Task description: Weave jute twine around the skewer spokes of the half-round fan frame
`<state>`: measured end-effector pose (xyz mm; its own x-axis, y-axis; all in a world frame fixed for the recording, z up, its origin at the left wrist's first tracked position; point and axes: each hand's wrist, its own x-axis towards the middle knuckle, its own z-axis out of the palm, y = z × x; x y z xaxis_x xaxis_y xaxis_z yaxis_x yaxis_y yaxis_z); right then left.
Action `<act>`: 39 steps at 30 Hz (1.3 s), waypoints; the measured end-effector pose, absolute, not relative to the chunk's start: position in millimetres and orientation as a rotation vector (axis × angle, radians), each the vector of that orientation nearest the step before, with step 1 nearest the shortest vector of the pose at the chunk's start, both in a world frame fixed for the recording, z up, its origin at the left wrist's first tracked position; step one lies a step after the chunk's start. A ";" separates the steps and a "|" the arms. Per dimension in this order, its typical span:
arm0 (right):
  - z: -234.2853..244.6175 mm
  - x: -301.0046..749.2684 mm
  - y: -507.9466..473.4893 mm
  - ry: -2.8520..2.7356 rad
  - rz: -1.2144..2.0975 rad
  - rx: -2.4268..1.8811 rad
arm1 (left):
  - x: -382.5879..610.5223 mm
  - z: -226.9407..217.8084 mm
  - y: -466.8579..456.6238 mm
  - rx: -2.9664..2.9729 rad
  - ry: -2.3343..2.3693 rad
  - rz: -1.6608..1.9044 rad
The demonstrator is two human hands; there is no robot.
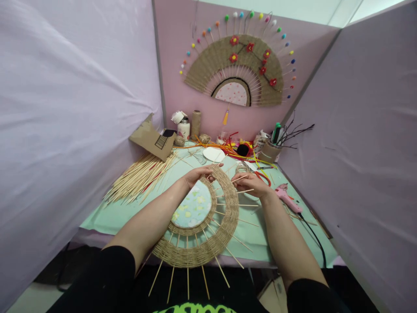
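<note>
A half-woven fan of jute twine on thin wooden sticks lies on the green table cover, its pale flowered half-disc in the centre. My left hand rests on the fan's far end, fingers curled over the woven band. My right hand is pinched closed around twine and a stick at the same far end. Bare sticks fan out from the weave toward me and to the right.
A heap of loose sticks lies at left, by a cardboard piece. A pink glue gun with a black cord lies right. Twine spools, coloured strips and a cup of tools crowd the back. A finished fan hangs on the wall.
</note>
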<state>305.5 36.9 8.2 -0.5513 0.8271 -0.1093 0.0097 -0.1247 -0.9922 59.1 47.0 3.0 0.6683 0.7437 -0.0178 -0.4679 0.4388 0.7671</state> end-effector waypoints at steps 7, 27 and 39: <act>7.7 309.0 37.6 -1.509 1.733 -0.945 | 60.8 4.1 45.3 0.825 0.454 0.793; 21.4 325.8 40.3 -1.181 1.414 -0.776 | 57.6 -1.8 50.7 0.802 0.298 0.809; 15.1 320.7 35.3 -1.302 1.526 -0.734 | 45.5 9.8 51.4 0.742 0.341 0.945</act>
